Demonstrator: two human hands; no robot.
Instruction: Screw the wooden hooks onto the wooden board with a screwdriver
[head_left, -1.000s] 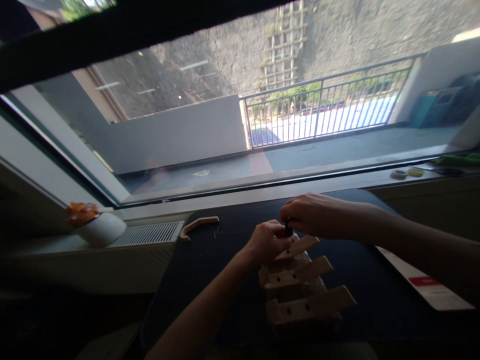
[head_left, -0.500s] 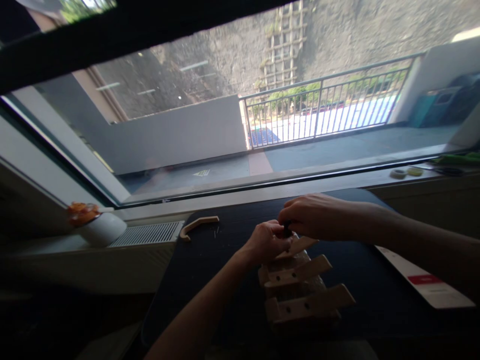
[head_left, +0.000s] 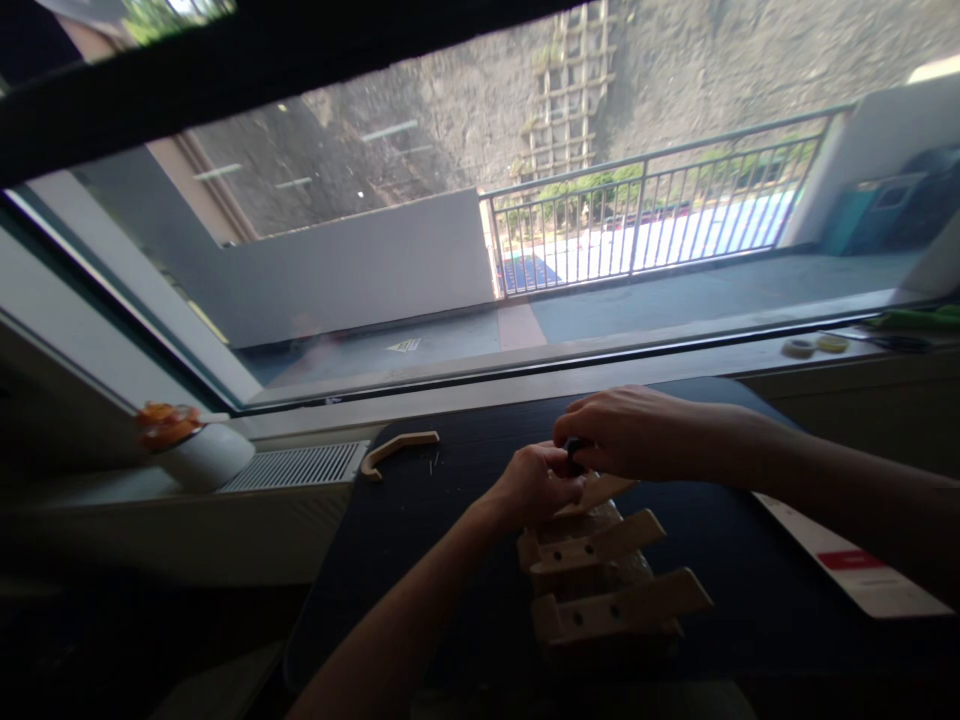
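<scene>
Tabletop (head_left: 390,560), dark and dim, is the biggest surface I have, and I measure everything from the wooden row (head_left: 630,537) standing on it. Right of the row lies a pale board (head_left: 889,592) with a red band. The row stretches from its near end to its far end, drifting left, while its three pieces each run lengthwise across it, right ends slanting outward. Both hands meet over the far end, so the farthest piece (head_left: 609,488) is the one that matters to me. The right hand (head_left: 621,430) reaches in from beyond that piece, fingertips pinched narrow on a small dark piece (head_left: 574,448). The left hand (head_left: 534,482) is nearer the wood, fingers drawn together at its left part; I cannot tell what they grip. Left of the row, well apart, lie a bent wooden piece (head_left: 409,440) and, smaller, some thin pins (head_left: 432,465).
</scene>
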